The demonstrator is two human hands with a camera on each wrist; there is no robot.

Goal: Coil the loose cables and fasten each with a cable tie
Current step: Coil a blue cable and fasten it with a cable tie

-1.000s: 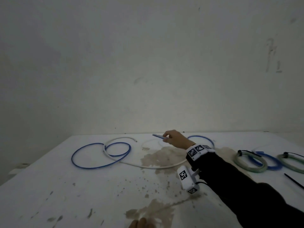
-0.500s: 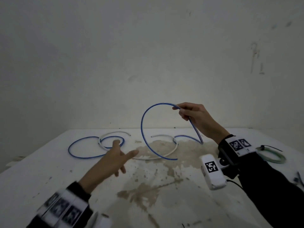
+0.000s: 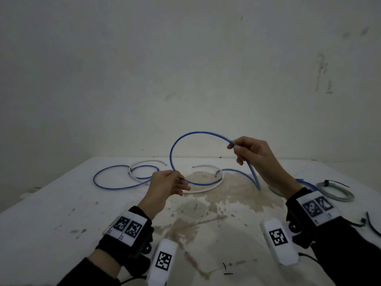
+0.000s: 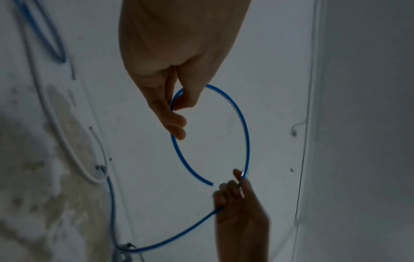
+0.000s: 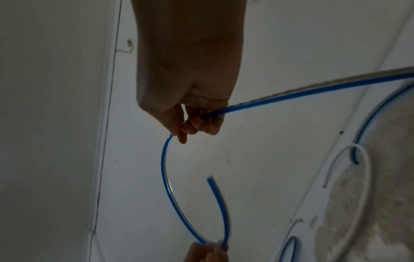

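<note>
A thin blue cable [image 3: 198,133] arches up in a loop above the white table [image 3: 51,213]. My right hand [image 3: 234,146] grips it at the loop's upper right, fingers curled round it; from there it runs down to the table. My left hand [image 3: 177,177] pinches the loop's lower left between thumb and fingers. In the left wrist view the left hand [image 4: 177,104] pinches the blue cable [image 4: 245,133], whose free end hangs near the right hand [image 4: 237,191]. The right wrist view shows the right hand [image 5: 192,124] round the blue cable [image 5: 164,177].
A loose white cable [image 3: 206,189] and another blue cable [image 3: 107,185] lie at the back of the table. Coiled, tied green cables [image 3: 334,194] sit at the right, with black cable ties [image 3: 371,223] nearer the right edge. Brown stains mark the tabletop. A wall stands behind.
The right hand lifted the blue cable off the table into a raised loop. The left hand came up from the near edge and took hold of the loop's lower left.
</note>
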